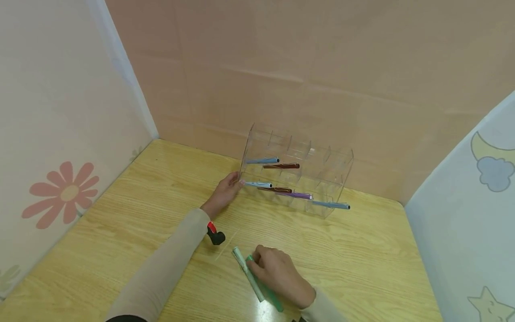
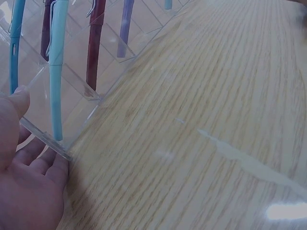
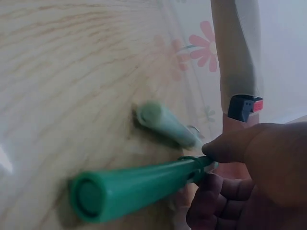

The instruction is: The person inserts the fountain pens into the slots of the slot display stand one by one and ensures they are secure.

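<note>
With thumb and fingers on either side of its left wall, my left hand [image 1: 223,193] grips a clear plastic pen rack [image 1: 342,184]. Lower-row pens in it are light blue [image 1: 258,184], dark red [image 1: 277,190], purple [image 1: 297,195] and blue [image 1: 331,205]. Higher up lie another blue pen [image 1: 263,160] and a dark red pen [image 1: 282,166]. Near the front, my right hand [image 1: 279,273] pinches one end of a green pen [image 3: 139,189] between thumb and fingers. Beside it, a pale green pen [image 1: 248,273] lies on the table, apart from the fingers.
The wooden table [image 1: 362,250] meets a plain brown backdrop [image 1: 322,80] behind the rack. Printed side panels stand left [image 1: 112,112] and right [image 1: 454,214]. A pale streak [image 2: 249,163] marks the tabletop. A black and red wrist device [image 1: 216,235] is on my left wrist.
</note>
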### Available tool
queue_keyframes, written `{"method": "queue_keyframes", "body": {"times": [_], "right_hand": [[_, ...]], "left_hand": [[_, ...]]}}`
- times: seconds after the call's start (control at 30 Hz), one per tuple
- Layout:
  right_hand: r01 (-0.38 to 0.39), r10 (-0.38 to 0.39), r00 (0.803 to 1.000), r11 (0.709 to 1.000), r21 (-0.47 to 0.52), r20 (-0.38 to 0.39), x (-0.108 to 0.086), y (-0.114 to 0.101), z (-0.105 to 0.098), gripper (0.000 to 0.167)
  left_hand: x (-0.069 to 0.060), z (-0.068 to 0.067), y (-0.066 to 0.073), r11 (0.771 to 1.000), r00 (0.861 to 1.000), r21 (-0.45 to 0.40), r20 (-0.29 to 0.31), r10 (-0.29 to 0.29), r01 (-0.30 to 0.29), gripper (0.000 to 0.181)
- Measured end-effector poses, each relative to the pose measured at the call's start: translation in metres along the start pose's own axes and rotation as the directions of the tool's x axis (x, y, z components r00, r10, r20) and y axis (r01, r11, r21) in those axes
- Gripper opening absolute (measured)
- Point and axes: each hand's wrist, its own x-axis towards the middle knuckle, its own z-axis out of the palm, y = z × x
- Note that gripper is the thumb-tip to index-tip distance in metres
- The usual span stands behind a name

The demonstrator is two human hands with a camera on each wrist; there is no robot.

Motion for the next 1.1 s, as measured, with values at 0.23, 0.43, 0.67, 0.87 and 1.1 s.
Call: {"method": "queue_keyframes", "body": {"times": [0.23, 0.43, 0.67, 0.87, 1.1], "right_hand": [[0.001, -0.002, 0.999, 0.999, -0.037, -0.037, -0.006, -0.004, -0.023, 0.02], [-0.054, 0.05, 0.995, 0.997, -0.046, -0.085, -0.01, -0.01, -0.052, 0.016], [-0.094, 0.091, 0.986, 0.995, -0.016, -0.14, -0.017, -0.014, -0.085, 0.015], [-0.122, 0.116, 0.979, 0.992, -0.024, -0.165, -0.019, -0.018, -0.103, 0.012], [-0.146, 0.136, 0.97, 0.989, -0.033, -0.203, -0.021, -0.023, -0.116, 0.01]], "left_hand": [[0.0, 0.0, -0.001, 1.0, 1.0, -0.018, 0.006, -0.002, 0.002, 0.064], [0.0, 0.0, -0.003, 1.0, 1.0, -0.02, 0.013, 0.002, -0.002, 0.065], [0.001, -0.001, -0.004, 1.0, 1.0, -0.012, 0.015, -0.001, 0.001, 0.067], [0.0, -0.001, -0.002, 1.0, 1.0, -0.007, 0.019, -0.007, 0.007, 0.068], [-0.001, 0.0, -0.001, 1.0, 1.0, 0.003, 0.004, 0.0, 0.0, 0.067]]}}
